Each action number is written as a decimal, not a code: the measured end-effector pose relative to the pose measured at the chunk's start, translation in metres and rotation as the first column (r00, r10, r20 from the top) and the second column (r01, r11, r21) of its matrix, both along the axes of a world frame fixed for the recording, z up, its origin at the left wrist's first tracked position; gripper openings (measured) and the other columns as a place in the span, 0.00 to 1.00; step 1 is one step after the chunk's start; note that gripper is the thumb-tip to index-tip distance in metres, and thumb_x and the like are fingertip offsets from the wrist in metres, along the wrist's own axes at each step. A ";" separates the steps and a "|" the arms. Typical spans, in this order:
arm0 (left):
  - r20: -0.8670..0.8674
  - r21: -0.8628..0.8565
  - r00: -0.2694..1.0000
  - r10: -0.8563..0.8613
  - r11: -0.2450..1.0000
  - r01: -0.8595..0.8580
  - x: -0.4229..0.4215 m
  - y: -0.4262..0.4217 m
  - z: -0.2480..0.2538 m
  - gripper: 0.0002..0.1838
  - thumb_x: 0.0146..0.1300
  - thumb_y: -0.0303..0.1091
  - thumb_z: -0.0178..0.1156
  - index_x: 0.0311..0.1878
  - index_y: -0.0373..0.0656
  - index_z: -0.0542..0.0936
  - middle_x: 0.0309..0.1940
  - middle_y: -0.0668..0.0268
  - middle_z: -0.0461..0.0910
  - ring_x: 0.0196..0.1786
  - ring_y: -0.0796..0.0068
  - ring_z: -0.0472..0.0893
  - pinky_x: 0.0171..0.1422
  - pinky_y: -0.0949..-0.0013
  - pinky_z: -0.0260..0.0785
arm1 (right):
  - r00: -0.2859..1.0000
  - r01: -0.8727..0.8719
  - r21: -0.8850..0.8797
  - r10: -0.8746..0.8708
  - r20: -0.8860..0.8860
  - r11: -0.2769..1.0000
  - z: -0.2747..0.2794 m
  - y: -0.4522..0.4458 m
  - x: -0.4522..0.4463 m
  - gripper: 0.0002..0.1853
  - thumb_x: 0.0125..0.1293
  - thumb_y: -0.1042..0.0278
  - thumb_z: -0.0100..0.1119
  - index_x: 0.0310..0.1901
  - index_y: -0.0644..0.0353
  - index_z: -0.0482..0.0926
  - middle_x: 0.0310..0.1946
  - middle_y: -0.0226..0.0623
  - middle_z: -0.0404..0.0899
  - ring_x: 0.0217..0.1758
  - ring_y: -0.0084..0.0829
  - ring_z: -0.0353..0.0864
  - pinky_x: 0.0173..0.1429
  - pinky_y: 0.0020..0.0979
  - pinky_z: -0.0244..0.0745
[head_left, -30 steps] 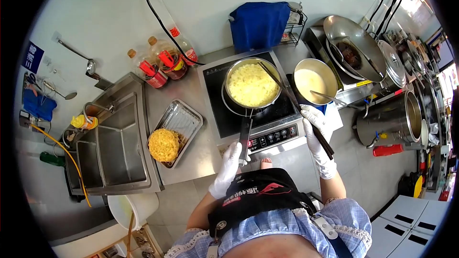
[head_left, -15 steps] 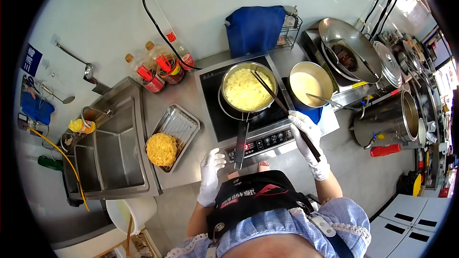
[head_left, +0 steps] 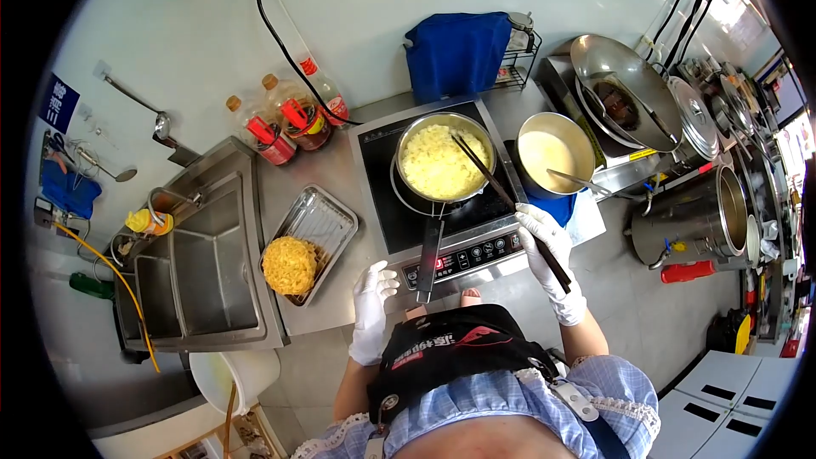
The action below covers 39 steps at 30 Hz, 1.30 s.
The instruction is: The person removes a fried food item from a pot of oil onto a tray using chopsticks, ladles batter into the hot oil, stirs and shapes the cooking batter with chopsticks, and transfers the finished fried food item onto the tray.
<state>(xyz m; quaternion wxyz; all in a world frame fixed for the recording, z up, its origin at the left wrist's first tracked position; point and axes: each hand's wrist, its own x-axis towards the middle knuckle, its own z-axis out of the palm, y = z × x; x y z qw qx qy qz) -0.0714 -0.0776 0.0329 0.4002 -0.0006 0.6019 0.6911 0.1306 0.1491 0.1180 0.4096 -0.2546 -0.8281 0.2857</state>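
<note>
A pan (head_left: 431, 251) of frothy yellow food (head_left: 444, 163) stands on the black induction cooker (head_left: 384, 195), its dark handle pointing toward me. My right hand (head_left: 544, 246), in a white glove, is closed on long dark chopsticks (head_left: 493, 177), whose tips reach into the food. My gloved left hand (head_left: 371, 297) is off the pan handle, left of it near the counter's front edge, fingers apart and holding nothing. A pot (head_left: 557, 153) of pale yellow liquid with a spoon (head_left: 582, 180) in it sits right of the cooker.
Left of the cooker, a metal tray (head_left: 327, 219) holds a round golden fried cake (head_left: 291, 265). A double sink (head_left: 214, 255) and bottles (head_left: 297, 123) are farther left. A wok (head_left: 625, 76) and a large steel pot (head_left: 680, 225) stand at right; a white bucket (head_left: 259, 374) is below.
My left hand has let go of the pan handle and moved left, its fingers opening. My right hand still holds the chopsticks, their tips now slightly lower in the pan.
</note>
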 end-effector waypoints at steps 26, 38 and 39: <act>-0.034 0.004 0.998 0.053 0.999 -0.053 0.003 -0.006 -0.008 0.17 0.70 0.41 0.46 0.48 0.36 0.75 0.32 0.63 0.78 0.31 0.78 0.77 0.34 0.77 0.69 | 0.995 -0.100 0.049 0.101 -0.019 0.994 0.000 0.016 -0.016 0.14 0.50 0.82 0.62 0.41 0.61 0.80 0.42 0.42 0.80 0.44 0.37 0.81 0.49 0.28 0.76; 0.002 0.007 0.998 0.060 0.998 -0.060 0.004 -0.001 -0.006 0.17 0.69 0.41 0.47 0.49 0.36 0.75 0.32 0.63 0.78 0.31 0.78 0.77 0.35 0.77 0.69 | 0.995 -0.099 0.030 0.100 -0.029 0.995 0.002 0.018 -0.013 0.13 0.51 0.81 0.61 0.40 0.62 0.80 0.42 0.43 0.80 0.44 0.38 0.81 0.50 0.29 0.75; 0.003 0.005 0.998 0.060 0.998 -0.060 0.004 -0.001 -0.007 0.17 0.69 0.41 0.47 0.49 0.36 0.75 0.32 0.63 0.78 0.31 0.78 0.77 0.35 0.77 0.69 | 0.987 -0.115 0.003 0.115 -0.111 0.993 0.006 0.018 -0.011 0.12 0.53 0.82 0.60 0.40 0.63 0.80 0.42 0.44 0.80 0.45 0.37 0.81 0.51 0.29 0.75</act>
